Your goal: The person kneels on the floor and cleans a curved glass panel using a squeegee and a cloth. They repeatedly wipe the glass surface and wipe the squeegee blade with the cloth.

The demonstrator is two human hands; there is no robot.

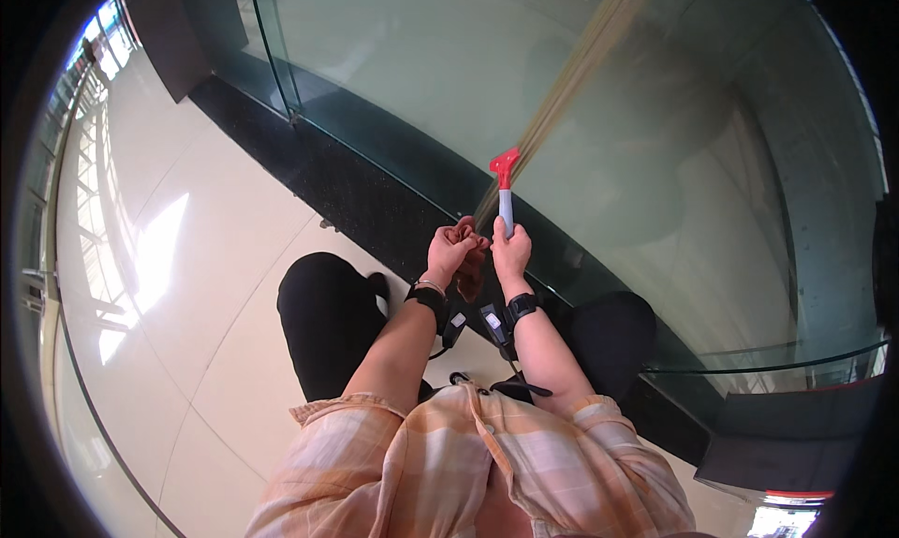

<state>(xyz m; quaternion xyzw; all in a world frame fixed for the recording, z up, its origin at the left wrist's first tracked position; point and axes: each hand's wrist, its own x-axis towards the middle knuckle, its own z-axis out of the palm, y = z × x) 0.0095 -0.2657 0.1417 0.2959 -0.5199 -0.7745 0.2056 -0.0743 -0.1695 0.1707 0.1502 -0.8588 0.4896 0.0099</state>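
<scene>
My left hand (449, 251) grips a crumpled reddish-brown cloth (470, 274), whose lower end hangs down beside the wrist. Just to its right, my right hand (512, 248) is closed around the pale handle of a scraper (506, 197) with a red plastic head. The scraper points upward, its head in front of a large glass panel (421, 67). Whether the head touches the glass cannot be told. A yellowish-brown strip (562, 92) runs diagonally across the panel, behind the scraper head. Both wrists wear black straps.
A black ledge (351, 180) runs along the foot of the glass. Pale floor tiles (239, 257) lie to the left, with small debris (328, 225) beside the ledge. Black devices with cables hang near my wrists. My bent knees flank my arms; another glass panel edge (765, 367) stands at right.
</scene>
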